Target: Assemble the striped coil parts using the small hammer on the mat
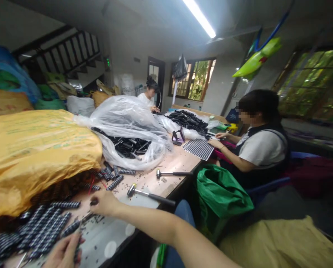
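Observation:
At the bottom left, my left hand (pixel 61 252) is closed, with a dark piece partly hidden at its fingers. A thin metallic item (pixel 85 217) extends between my two hands. My right hand (pixel 105 203) is curled above the table, its fingers closed at a small dark part (pixel 94 201). Black-and-white checked tubes (pixel 43 227) lie in rows beside my left hand, and more checked tubes (pixel 115 183) are beyond my right hand. Two hammers, one nearer (pixel 152 195) and one farther (pixel 174 173), rest on the table with small brown bits around them.
A large yellow sack (pixel 43 145) covers the left side. Behind it, clear plastic (pixel 127 111) surrounds black parts (pixel 130 147). A person (pixel 261 145) sits at the right by a checked sheet (pixel 199 149); another person (pixel 147 97) is farther back. A green bag (pixel 222 191) hangs beside the table edge.

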{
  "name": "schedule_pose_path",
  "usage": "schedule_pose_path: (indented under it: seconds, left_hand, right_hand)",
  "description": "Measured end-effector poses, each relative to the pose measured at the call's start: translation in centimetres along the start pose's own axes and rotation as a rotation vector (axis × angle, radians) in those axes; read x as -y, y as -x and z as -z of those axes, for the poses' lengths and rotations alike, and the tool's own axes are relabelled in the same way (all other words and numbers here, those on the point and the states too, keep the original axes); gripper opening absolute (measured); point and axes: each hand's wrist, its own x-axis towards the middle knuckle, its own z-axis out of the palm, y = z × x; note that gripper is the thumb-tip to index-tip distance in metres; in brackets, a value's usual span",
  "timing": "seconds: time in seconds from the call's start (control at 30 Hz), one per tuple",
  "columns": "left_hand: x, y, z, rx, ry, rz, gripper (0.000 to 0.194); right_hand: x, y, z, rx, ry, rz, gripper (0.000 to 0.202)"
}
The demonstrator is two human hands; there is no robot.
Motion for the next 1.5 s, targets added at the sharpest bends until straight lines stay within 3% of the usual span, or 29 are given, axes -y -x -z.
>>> schedule_pose_path:
  seconds: [0.13, 0.2, 0.3, 0.7, 0.8, 0.9, 1.0, 1.13, 1.23, 1.37, 1.5]
  left_hand:
    - [-1.6, 1.9, -1.3, 0.069, -0.211, -0.311, 0.05]
    - [-2.0, 2.5, -2.1, 0.045, -0.301, -0.467, 0.041]
    - [-2.2, 3.1, -3.1, 0.045, -0.382, -0.589, 0.032]
    - [-1.2, 3.9, -4.2, 0.054, -0.498, -0.605, 0.028]
    - [-0.9, 3.8, -4.5, 0.062, -0.48, -0.578, 0.027]
    - [-0.8, 3.3, -4.5, 0.058, -0.42, -0.536, 0.031]
    - [-0.6, 2.7, -4.1, 0.028, -0.33, -0.49, 0.033]
    - [-0.3, 2.6, -3.0, -0.037, -0.229, -0.337, 0.034]
    - [0.2, 3.0, -2.2, -0.097, -0.205, -0.298, 0.033]
    - [1.1, 3.6, -0.7, -0.148, -0.199, -0.306, 0.032]
    - [2.4, 4.1, 2.1, -0.286, -0.245, -0.283, 0.033]
  right_hand:
    - [0.1, 4.7, 2.6, -0.047, -0.517, -0.256, 0.023]
    - [0.0, 6.2, 3.6, -0.074, -0.68, -0.281, 0.025]
    - [0.0, 7.5, 4.4, -0.109, -0.805, -0.304, 0.023]
    - [-0.4, 8.9, 5.2, -0.139, -0.775, -0.335, 0.016]
    - [-0.1, 9.7, 5.1, -0.151, -0.694, -0.246, 0.013]
    - [0.1, 10.1, 5.1, -0.133, -0.577, -0.023, 0.018]
    - [-0.8, 8.6, 5.3, -0.049, -0.48, 0.159, 0.023]
    - [-2.7, 2.7, 4.6, -0.022, -0.236, 0.084, 0.021]
    - [-2.8, -2.3, 2.4, 0.042, -0.169, 0.137, 0.02]
    - [-0.1, -6.6, -1.9, 0.137, -0.098, 0.237, 0.019]
    - [4.6, -7.6, -5.9, 0.178, -0.074, 0.357, 0.022]
